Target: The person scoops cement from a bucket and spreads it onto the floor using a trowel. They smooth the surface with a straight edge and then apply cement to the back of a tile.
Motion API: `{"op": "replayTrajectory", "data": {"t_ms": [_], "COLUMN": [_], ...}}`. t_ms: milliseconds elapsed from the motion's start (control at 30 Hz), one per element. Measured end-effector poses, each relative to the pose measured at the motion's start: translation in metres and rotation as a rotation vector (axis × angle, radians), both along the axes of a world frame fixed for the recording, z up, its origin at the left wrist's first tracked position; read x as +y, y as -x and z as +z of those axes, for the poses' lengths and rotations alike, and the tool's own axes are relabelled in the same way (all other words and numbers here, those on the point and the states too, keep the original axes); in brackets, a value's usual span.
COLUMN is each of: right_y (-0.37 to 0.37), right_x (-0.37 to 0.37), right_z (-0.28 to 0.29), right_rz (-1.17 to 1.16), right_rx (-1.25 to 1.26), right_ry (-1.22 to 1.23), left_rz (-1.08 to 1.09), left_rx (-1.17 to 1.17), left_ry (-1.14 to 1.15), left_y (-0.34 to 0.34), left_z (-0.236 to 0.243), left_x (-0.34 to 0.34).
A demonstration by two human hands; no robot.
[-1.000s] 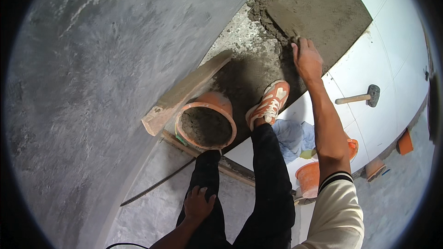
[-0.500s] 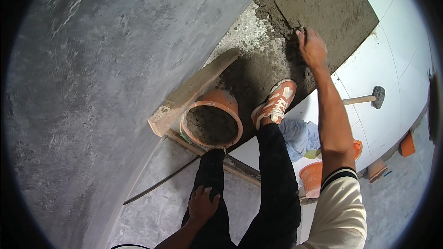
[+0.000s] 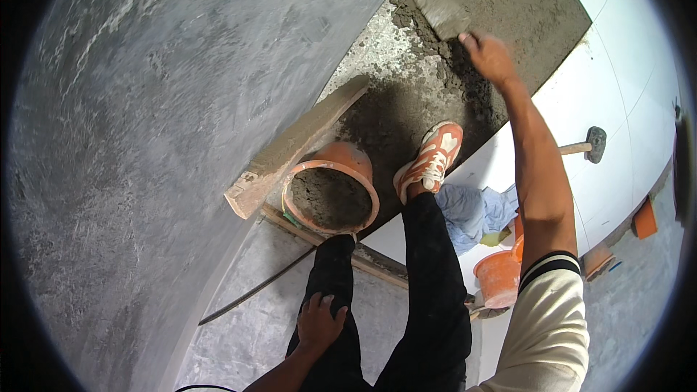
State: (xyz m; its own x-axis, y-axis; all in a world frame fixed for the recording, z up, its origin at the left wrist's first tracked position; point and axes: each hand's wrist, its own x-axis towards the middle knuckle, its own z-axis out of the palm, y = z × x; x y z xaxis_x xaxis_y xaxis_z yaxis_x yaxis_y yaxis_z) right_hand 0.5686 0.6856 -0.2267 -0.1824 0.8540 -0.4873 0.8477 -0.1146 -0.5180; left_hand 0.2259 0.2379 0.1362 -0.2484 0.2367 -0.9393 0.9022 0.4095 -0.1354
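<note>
One right hand (image 3: 490, 56), grip clamped on the trowel (image 3: 443, 11), spreads mortar (image 3: 501, 0) at upper right; next, smooth it flat. Left hand (image 3: 319, 323) lies flat on the knee.

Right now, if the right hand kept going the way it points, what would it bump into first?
The right hand holds a trowel that already lies on the wet mortar bed. Going on up and left, it would likely meet the bed's rough edge, then the grey wall; depth is unclear.

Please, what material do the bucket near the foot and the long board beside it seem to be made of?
The bucket looks like orange plastic: smooth, evenly coloured wall, thin rim, grey mortar inside. The long board seems to be wood, smeared with cement: pale cut end, straight edges, rough grey coat.
</note>
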Motion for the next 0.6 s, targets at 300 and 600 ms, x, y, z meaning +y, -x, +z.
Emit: {"op": "replayTrajectory", "data": {"t_ms": [300, 600], "right_y": [0.015, 0.086], "right_x": [-0.09, -0.261], "right_z": [0.009, 0.197], "right_rz": [-0.187, -0.026], "right_rx": [-0.025, -0.019], "right_ry": [-0.103, 0.099], "left_rz": [0.031, -0.011], "left_rx": [-0.042, -0.051], "left_ry": [-0.05, -0.137], "left_y": [0.007, 0.032], "left_z": [-0.001, 0.002], "left_x": [-0.008, -0.01]}}
